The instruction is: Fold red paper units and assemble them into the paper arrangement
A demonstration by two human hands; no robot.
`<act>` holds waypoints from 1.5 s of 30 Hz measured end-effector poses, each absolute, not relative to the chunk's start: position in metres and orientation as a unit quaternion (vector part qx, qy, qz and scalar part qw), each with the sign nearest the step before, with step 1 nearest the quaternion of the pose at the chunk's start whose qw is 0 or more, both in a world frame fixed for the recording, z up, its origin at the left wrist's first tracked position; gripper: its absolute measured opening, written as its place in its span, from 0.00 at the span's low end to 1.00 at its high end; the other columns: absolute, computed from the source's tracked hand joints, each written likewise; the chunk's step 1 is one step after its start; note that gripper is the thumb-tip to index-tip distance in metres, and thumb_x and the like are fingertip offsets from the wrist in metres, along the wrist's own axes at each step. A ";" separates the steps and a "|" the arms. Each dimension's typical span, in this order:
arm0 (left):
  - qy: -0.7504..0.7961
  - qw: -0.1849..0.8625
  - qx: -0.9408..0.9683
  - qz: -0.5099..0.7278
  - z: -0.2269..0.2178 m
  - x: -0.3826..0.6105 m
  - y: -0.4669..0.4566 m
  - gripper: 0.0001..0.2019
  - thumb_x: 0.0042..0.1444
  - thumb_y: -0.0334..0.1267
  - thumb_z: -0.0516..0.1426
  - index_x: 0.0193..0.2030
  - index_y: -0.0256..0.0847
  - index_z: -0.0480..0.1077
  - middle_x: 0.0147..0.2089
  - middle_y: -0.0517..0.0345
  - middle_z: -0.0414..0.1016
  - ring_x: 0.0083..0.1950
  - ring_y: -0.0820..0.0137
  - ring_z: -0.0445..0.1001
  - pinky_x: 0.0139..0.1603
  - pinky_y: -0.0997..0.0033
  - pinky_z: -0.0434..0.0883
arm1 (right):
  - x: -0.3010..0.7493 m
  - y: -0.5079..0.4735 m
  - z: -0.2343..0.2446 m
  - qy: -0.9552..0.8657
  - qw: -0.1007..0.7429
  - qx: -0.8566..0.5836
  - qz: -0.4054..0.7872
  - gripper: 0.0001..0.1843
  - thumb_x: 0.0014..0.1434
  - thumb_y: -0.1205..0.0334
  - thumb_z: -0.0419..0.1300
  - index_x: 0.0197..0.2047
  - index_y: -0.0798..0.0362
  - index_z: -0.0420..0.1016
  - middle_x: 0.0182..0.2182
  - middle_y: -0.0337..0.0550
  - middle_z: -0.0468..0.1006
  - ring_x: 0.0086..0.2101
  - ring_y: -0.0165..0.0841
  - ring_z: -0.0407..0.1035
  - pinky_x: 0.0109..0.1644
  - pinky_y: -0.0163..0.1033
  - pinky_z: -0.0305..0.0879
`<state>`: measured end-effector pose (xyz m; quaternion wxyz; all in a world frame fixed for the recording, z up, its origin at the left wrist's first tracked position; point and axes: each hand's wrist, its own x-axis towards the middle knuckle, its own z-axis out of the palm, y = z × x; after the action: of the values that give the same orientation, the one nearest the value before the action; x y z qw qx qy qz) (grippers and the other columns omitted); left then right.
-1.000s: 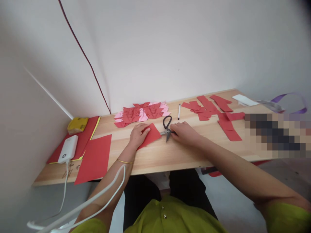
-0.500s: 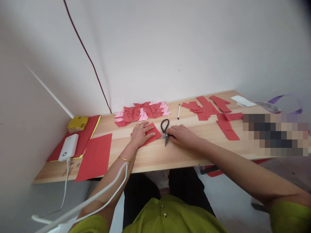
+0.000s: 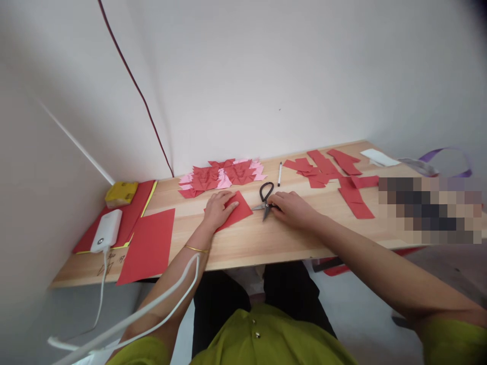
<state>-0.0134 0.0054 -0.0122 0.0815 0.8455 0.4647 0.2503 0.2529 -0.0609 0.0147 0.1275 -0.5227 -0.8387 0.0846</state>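
A folded-looking piece of red paper lies flat on the wooden table. My left hand rests on its left part, thumb apart from the fingers, pressing it against the tabletop. Just to the right, my right hand is closed around one handle of a pair of scissors. The scissors' blades stand apart, one tip close to the paper's right corner and the other toward me. Their other black handle loop sticks up free, while the gripped one is mostly hidden by my fingers.
Behind my hands sit red and pink folded paper pieces and a white pen. Cut red strips lie at right. On the left are a red sheet, a white power bank with cable, and a yellow packet.
My right hand has drawn the scissors slightly right and away from the red paper, uncovering its right corner. My left hand stays on the paper, its fingers a little closer together.
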 end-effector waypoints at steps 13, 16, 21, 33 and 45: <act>0.461 0.085 0.848 0.248 -0.012 -0.013 0.006 0.17 0.59 0.47 0.53 0.53 0.46 0.71 0.54 0.55 0.73 0.56 0.63 0.68 0.59 0.57 0.63 | 0.252 -0.060 0.015 -0.834 0.147 -0.521 0.105 0.10 0.60 0.64 0.50 0.43 0.53 0.69 0.39 0.46 0.75 0.40 0.35 0.69 0.44 0.38 0.55; 0.455 0.081 0.851 0.248 -0.012 -0.014 0.006 0.17 0.59 0.47 0.53 0.52 0.46 0.72 0.54 0.55 0.73 0.55 0.64 0.68 0.59 0.58 0.63 | 0.253 -0.060 0.015 -0.835 0.145 -0.521 0.101 0.10 0.60 0.64 0.50 0.43 0.53 0.69 0.39 0.47 0.75 0.39 0.36 0.69 0.43 0.38 0.55; 0.457 0.074 0.852 0.244 -0.014 -0.014 0.005 0.17 0.57 0.48 0.56 0.51 0.48 0.73 0.54 0.56 0.72 0.55 0.63 0.67 0.58 0.58 0.63 | 0.254 -0.061 0.015 -0.837 0.126 -0.525 0.090 0.10 0.60 0.65 0.50 0.43 0.53 0.68 0.40 0.47 0.75 0.42 0.37 0.69 0.45 0.39 0.55; 0.439 0.042 0.874 0.203 -0.011 -0.012 0.002 0.20 0.58 0.49 0.53 0.56 0.50 0.69 0.61 0.55 0.65 0.58 0.59 0.63 0.59 0.53 0.60 | 0.254 -0.061 0.015 -0.835 0.139 -0.520 0.113 0.11 0.59 0.64 0.50 0.44 0.53 0.69 0.40 0.47 0.75 0.41 0.36 0.69 0.45 0.39 0.56; 0.434 0.041 0.883 0.174 -0.010 -0.009 0.002 0.17 0.61 0.48 0.50 0.52 0.54 0.73 0.59 0.59 0.69 0.55 0.59 0.62 0.58 0.52 0.60 | 0.256 -0.063 0.014 -0.842 0.131 -0.513 0.106 0.10 0.60 0.65 0.50 0.42 0.53 0.69 0.39 0.45 0.75 0.41 0.36 0.69 0.45 0.39 0.56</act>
<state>-0.0091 0.0016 -0.0100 0.0408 0.8830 0.4339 0.1744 0.2556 -0.0630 0.0145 0.1306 -0.5129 -0.8418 0.1059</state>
